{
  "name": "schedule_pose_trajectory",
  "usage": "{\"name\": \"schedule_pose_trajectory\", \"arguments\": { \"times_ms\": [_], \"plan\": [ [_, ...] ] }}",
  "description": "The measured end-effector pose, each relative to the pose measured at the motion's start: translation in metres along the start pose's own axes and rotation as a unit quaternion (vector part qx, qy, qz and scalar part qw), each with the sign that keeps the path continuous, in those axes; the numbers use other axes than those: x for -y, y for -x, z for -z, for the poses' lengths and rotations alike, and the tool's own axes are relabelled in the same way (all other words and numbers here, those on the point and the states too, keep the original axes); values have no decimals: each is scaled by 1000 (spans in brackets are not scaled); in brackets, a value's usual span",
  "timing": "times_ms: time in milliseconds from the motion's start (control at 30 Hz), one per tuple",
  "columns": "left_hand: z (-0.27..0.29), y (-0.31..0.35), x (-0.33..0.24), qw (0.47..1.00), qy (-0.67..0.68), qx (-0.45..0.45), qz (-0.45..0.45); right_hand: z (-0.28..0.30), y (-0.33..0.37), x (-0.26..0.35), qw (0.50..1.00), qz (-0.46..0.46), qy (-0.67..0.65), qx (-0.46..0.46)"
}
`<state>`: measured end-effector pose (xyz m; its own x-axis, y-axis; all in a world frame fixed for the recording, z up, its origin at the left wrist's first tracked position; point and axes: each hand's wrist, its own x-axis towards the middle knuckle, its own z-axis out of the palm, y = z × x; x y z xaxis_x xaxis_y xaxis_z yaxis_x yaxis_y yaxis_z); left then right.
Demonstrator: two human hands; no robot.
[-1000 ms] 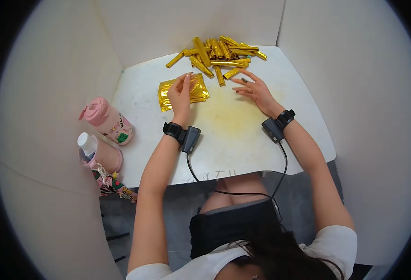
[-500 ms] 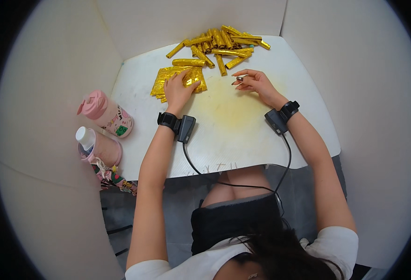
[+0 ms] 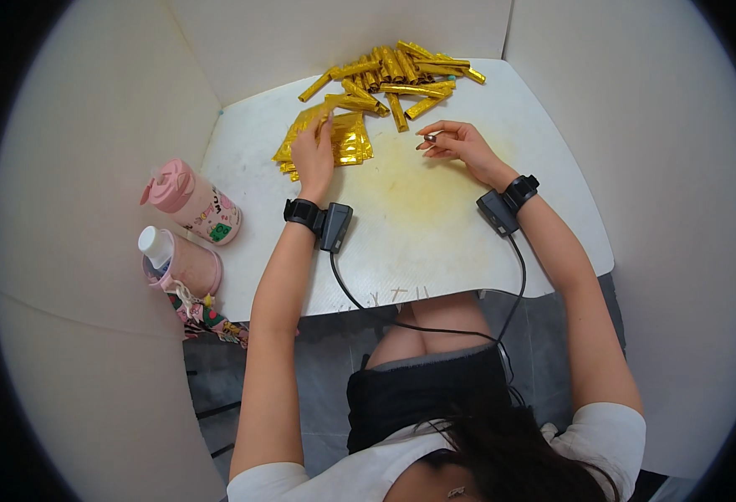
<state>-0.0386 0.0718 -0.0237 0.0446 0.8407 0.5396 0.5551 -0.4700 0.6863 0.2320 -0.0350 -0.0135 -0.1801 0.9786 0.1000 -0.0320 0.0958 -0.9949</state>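
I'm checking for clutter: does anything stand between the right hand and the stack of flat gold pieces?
Nothing visible does; white tabletop lies between the right hand and the stack. Gold rolls lie farther back; the left hand is over the stack's left part.

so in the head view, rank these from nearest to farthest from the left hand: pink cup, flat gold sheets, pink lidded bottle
1. Flat gold sheets: right at the left hand, partly hidden behind it.
2. Pink lidded bottle: off to the hand's left.
3. Pink cup: also left, lower in the picture than the bottle.
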Motion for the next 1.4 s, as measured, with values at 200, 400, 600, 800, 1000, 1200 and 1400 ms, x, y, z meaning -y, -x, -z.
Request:
{"name": "schedule_pose_trajectory", "arguments": {
  "times_ms": [200, 400, 600, 800, 1000, 1200, 1400],
  "plan": [
    [-4, 4, -25, 912, 408, -42, 2, -19, 2, 8, 998, 54, -2, -36],
    [-22, 31, -51, 710, 620, 180, 281, -17, -1, 9, 994, 79, 61, -44],
    [-15, 28, -39, 680, 640, 228, 274, -17, 0, 12, 996, -23, 50, -75],
    [-11, 28, -50, 715, 581, 284, 265, -4, -3, 5, 985, 55, -24, -164],
    [-19, 33, -52, 799, 465, 286, 252, -3, -7, -1, 984, 80, 5, -156],
    [-18, 33, -51, 798, 496, 292, 181, 2, -8, -2, 988, 82, -32, -125],
    [-7, 32, -64, 751, 543, 292, 238, 2, -7, -2, 992, 97, 43, -74]
  ]
}}
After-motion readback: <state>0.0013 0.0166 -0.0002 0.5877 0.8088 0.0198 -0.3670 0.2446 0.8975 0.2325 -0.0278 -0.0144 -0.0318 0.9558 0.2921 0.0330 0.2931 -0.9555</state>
